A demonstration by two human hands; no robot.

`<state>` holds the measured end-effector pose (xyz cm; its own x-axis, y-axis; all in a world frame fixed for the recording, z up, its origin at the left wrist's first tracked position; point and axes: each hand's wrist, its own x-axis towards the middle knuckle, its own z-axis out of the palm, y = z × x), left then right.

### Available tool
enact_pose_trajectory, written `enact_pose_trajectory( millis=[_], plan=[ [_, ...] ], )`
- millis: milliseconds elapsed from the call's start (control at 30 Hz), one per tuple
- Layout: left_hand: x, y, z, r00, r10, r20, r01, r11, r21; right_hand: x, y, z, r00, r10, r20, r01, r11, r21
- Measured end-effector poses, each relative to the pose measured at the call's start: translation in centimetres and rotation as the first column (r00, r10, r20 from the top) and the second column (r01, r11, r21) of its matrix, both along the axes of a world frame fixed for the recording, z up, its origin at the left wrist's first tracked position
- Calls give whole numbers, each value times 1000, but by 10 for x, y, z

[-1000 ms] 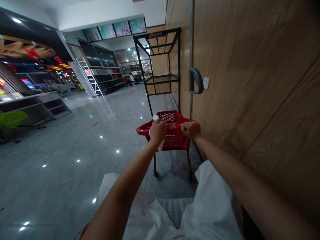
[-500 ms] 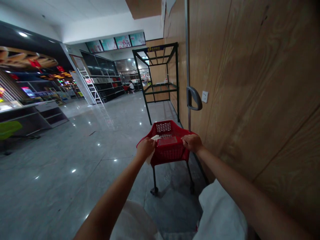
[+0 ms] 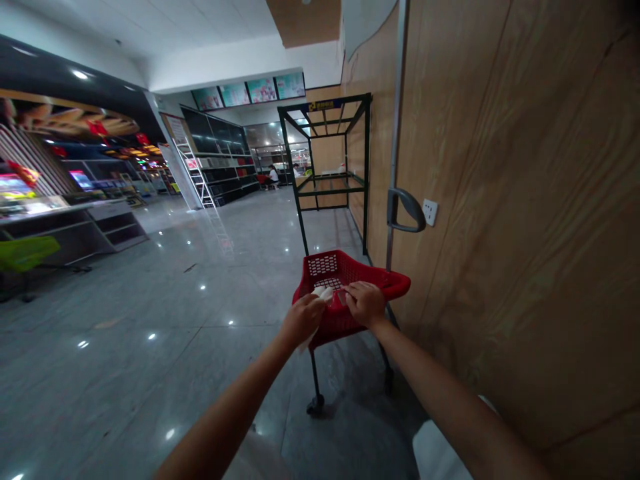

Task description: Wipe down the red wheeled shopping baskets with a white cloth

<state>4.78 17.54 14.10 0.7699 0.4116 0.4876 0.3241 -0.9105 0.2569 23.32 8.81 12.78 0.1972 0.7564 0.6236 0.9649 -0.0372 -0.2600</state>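
Note:
A red plastic shopping cart with a perforated basket stands in front of me, close to the wood-panelled wall. My left hand is closed on a crumpled white cloth at the left part of the cart's push handle. Part of the cloth hangs below that hand. My right hand is wrapped over the middle of the handle, close to the left hand. To its right, the red end of the handle shows bare. The basket's visible floor holds nothing I can make out.
A dark metal frame rack stands just beyond the cart. On the right, a grey handle on a metal pole and a wall socket are close by. A green cart is at far left; a person crouches far back.
My right hand has slid left along the handle, towards my left hand, baring the handle's right end. The cart sits slightly lower and further right in view, turned a little.

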Motion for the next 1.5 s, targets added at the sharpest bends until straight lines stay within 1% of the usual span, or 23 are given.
enact_pose_trajectory(
  millis=[100, 167, 233, 333, 400, 467, 533, 600, 667, 700, 767, 833, 900, 1000, 1067, 1200, 1233, 1300, 1367, 1433, 1500],
  plan=[
    [-15, 26, -5, 989, -128, 73, 136, 985, -107, 21, 2, -3, 999, 35, -14, -35, 999, 22],
    [-14, 41, -9, 979, -164, 124, 185, 967, -178, 32, 5, -7, 998, 49, -26, -48, 998, 36],
    [-5, 55, -13, 981, -127, 148, 162, 954, -252, 42, 7, -11, 997, 69, -29, -68, 996, 51],
    [11, 69, -19, 987, -12, 160, 63, 945, -320, 60, 8, -14, 994, 107, -25, -106, 993, 48],
    [19, 73, -23, 985, 39, 166, 13, 953, -304, 72, 7, -11, 991, 134, -23, -133, 991, 20],
    [26, 72, -26, 981, 70, 180, -21, 965, -262, 79, 6, -5, 989, 148, -9, -148, 989, -27],
    [31, 63, -29, 973, 104, 206, -56, 973, -225, 72, 6, 3, 994, 107, 20, -106, 992, -65],
    [36, 48, -33, 961, 139, 238, -90, 975, -204, 49, 6, 9, 995, 69, 70, -64, 995, -73],
    [40, 32, -38, 951, 155, 269, -106, 976, -188, 16, 7, 9, 988, 81, 129, -72, 995, -68],
    [41, 25, -41, 948, 146, 283, -98, 979, -178, -1, 7, 7, 984, 91, 152, -80, 994, -77],
    [42, 16, -47, 951, 91, 296, -50, 988, -144, -28, 5, -2, 984, 27, 178, -12, 996, -87],
    [41, 15, -53, 954, 33, 299, -3, 995, -101, -39, 2, -13, 980, -28, 198, 36, 999, -35],
    [39, 20, -58, 951, 41, 308, -16, 996, -84, -37, -4, -23, 975, -7, 223, -11, 997, 77],
    [42, 23, -62, 923, 123, 364, -84, 989, -121, -25, -12, -31, 963, 73, 261, -135, 965, 227],
    [47, 16, -61, 917, 93, 388, -44, 990, -134, -19, -16, -31, 956, 104, 274, -180, 946, 271],
    [58, -4, -59, 927, -57, 370, 101, 990, -101, -12, -23, -28, 948, 99, 304, -199, 928, 316],
    [59, -4, -61, 935, -84, 346, 119, 990, -80, -9, -25, -28, 943, 101, 318, -208, 923, 325],
    [58, 3, -66, 954, -109, 280, 126, 991, -41, 0, -30, -28, 930, 130, 343, -247, 913, 325],
    [55, 19, -74, 970, -68, 234, 78, 996, -34, 11, -35, -29, 919, 180, 352, -293, 907, 301],
    [52, 36, -82, 978, 18, 206, -7, 998, -55, 26, -40, -29, 906, 232, 355, -337, 901, 272],
    [51, 47, -87, 983, 87, 162, -76, 995, -70, 41, -46, -26, 889, 286, 358, -376, 902, 214]
  ],
)
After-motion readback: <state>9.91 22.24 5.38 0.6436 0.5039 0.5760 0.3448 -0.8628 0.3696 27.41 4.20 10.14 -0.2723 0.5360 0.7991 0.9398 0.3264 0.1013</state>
